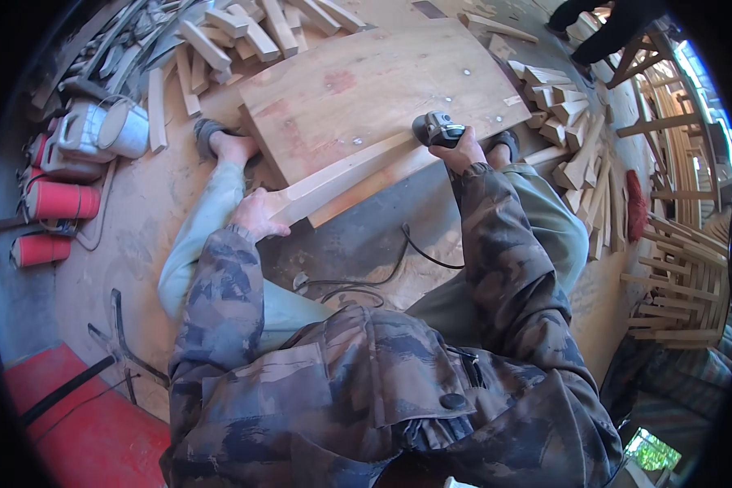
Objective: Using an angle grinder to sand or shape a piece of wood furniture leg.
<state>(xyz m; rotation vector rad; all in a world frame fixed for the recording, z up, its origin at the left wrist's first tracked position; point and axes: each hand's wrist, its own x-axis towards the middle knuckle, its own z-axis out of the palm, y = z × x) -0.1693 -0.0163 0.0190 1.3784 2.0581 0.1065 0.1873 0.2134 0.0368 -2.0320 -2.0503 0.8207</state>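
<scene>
My left hand is wrapped round the near left end of a pale wooden bar. The bar lies aslant along the front edge of a low wooden bench top. In my right hand is an angle grinder, its dark round head at the bar's far right end. Whether the disc touches the wood cannot be made out. A black cable runs from near my right forearm to the floor between my legs. My feet rest on either side of the bench.
Cut wooden pieces lie heaped behind the bench, with another stack at its right. White buckets and red containers stand at the left. Wooden frames are on the right. A person stands at the far right.
</scene>
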